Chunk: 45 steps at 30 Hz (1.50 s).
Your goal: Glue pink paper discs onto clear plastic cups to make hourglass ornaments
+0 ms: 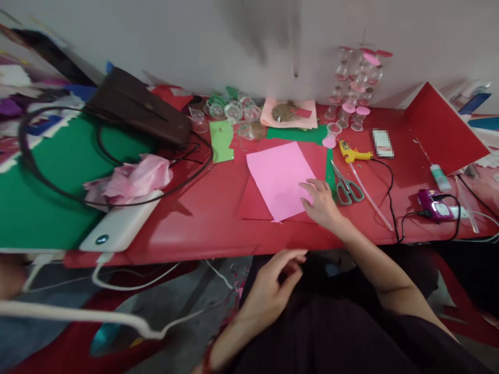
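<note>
A pink sheet of paper (pixel 278 179) lies slanted over red sheets (pixel 251 200) on the red-covered table. My right hand (pixel 322 202) rests at the right edge of the pink sheet, fingers spread, gripping nothing. Just right of that hand lie scissors (pixel 348 189) with grey-green handles, blades pointing away from me. In front of the table edge, above my lap, is my left hand (pixel 275 283). Its fingers are loosely curled with a gap to the thumb, and nothing shows in it.
A yellow glue gun (pixel 353 152) with a cord lies beyond the scissors, near a clear glue stick (pixel 372 200). Clear plastic cups (pixel 234 110) stand at the back. Leftward are a brown bag (pixel 136 106), crumpled pink material (pixel 136 179) and a white power bank (pixel 120 228).
</note>
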Each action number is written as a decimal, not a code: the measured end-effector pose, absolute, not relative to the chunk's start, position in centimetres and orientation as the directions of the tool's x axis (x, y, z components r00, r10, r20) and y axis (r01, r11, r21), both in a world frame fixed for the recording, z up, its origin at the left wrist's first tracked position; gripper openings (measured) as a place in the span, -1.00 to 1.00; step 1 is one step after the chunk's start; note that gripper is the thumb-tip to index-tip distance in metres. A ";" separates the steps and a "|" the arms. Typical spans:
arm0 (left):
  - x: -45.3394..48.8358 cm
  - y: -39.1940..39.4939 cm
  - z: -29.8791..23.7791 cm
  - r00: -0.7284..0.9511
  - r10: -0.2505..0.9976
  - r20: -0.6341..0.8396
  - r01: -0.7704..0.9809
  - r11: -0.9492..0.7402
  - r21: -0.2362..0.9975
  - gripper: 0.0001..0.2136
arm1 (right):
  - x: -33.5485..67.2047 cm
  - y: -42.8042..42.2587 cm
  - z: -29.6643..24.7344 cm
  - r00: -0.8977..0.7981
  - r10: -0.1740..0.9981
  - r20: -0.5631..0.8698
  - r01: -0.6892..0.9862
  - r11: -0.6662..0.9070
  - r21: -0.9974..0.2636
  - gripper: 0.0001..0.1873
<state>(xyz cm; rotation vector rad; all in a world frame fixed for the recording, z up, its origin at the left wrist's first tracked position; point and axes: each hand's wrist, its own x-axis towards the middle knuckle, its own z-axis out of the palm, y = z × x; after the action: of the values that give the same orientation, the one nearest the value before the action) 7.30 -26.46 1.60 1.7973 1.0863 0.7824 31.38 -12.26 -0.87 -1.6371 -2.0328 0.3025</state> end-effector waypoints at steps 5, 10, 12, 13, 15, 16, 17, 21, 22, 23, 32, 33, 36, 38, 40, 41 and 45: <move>18.8 -12.2 3.8 0.193 0.937 0.290 0.182 -0.325 0.928 -0.78 | 33.4 -10.7 0.3 -0.121 0.949 0.290 0.884 0.236 -0.404 -0.61; 24.2 0.9 4.4 0.096 0.983 0.157 0.241 -0.176 0.955 -0.75 | 35.5 -9.9 -0.2 0.002 0.904 0.428 0.939 0.145 -0.310 -0.57; 26.0 4.5 3.4 0.132 0.983 0.129 0.397 -0.171 0.901 -0.92 | 35.7 -9.9 -0.8 -0.040 0.859 0.510 0.946 0.197 -0.257 -0.52; 26.8 5.9 2.8 0.155 0.981 0.115 0.439 -0.173 0.882 -0.75 | 35.7 -10.0 -1.1 -0.067 0.848 0.526 0.944 0.224 -0.242 -0.51; 28.3 8.0 1.9 0.180 0.979 0.101 0.470 -0.176 0.865 -0.50 | 35.5 -10.0 -1.5 -0.125 0.847 0.516 0.933 0.278 -0.229 -0.54; 29.0 8.8 1.5 0.190 0.976 0.108 0.471 -0.187 0.862 -0.44 | 35.3 -10.0 -1.6 -0.156 0.851 0.502 0.927 0.302 -0.224 -0.56; 29.6 9.4 1.2 0.199 0.972 0.123 0.473 -0.205 0.857 -0.42 | 35.2 -10.1 -1.7 -0.189 0.854 0.485 0.920 0.327 -0.217 -0.60; 31.4 11.0 0.3 0.223 0.966 0.134 0.471 -0.227 0.852 -0.60 | 34.8 -10.2 -1.5 -0.270 0.853 0.447 0.904 0.384 -0.186 -0.71; 31.6 11.2 0.2 0.216 0.968 0.124 0.461 -0.213 0.861 -0.69 | 34.8 -10.2 -1.4 -0.276 0.852 0.446 0.906 0.385 -0.175 -0.70; 31.7 11.4 0.2 0.208 0.970 0.122 0.441 -0.204 0.874 -0.76 | 34.7 -10.2 -1.3 -0.280 0.850 0.445 0.909 0.384 -0.160 -0.70; 26.7 5.9 1.9 0.071 0.997 0.041 -0.213 -0.025 0.977 -0.69 | 33.8 -10.7 -0.7 -0.360 0.820 0.444 0.875 0.462 -0.144 -0.77; 25.7 4.5 1.8 0.061 0.998 0.009 -0.248 0.006 0.969 -0.67 | 33.8 -10.8 -0.7 -0.359 0.806 0.471 0.874 0.467 -0.132 -0.78; 22.9 0.7 0.9 -0.013 0.997 -0.080 -0.276 0.073 0.958 -0.67 | 34.2 -10.7 -0.7 -0.349 0.757 0.553 0.878 0.471 -0.091 -0.76; 21.6 -1.0 0.3 -0.014 0.993 -0.119 -0.269 0.111 0.957 -0.68 | 34.4 -10.4 -0.6 -0.337 0.757 0.560 0.883 0.461 -0.093 -0.74; 20.6 -1.8 -0.1 0.020 0.992 -0.125 -0.237 0.126 0.963 -0.69 | 34.4 -10.3 -0.2 -0.318 0.798 0.511 0.889 0.439 -0.132 -0.72; 20.2 -1.9 -0.2 0.041 0.991 -0.126 -0.216 0.132 0.968 -0.69 | 34.4 -10.4 0.2 -0.301 0.828 0.472 0.893 0.418 -0.165 -0.72; 18.9 -1.9 -0.1 0.063 0.986 -0.156 -0.185 0.165 0.969 -0.64 | 35.8 -12.7 2.8 -0.190 0.931 0.312 0.892 0.296 -0.342 -0.74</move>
<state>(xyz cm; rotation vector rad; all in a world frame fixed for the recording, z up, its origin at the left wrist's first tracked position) 18.85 -1.92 -0.09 0.9749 1.1074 1.1401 35.79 -12.68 2.77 -1.6235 -2.1134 0.1149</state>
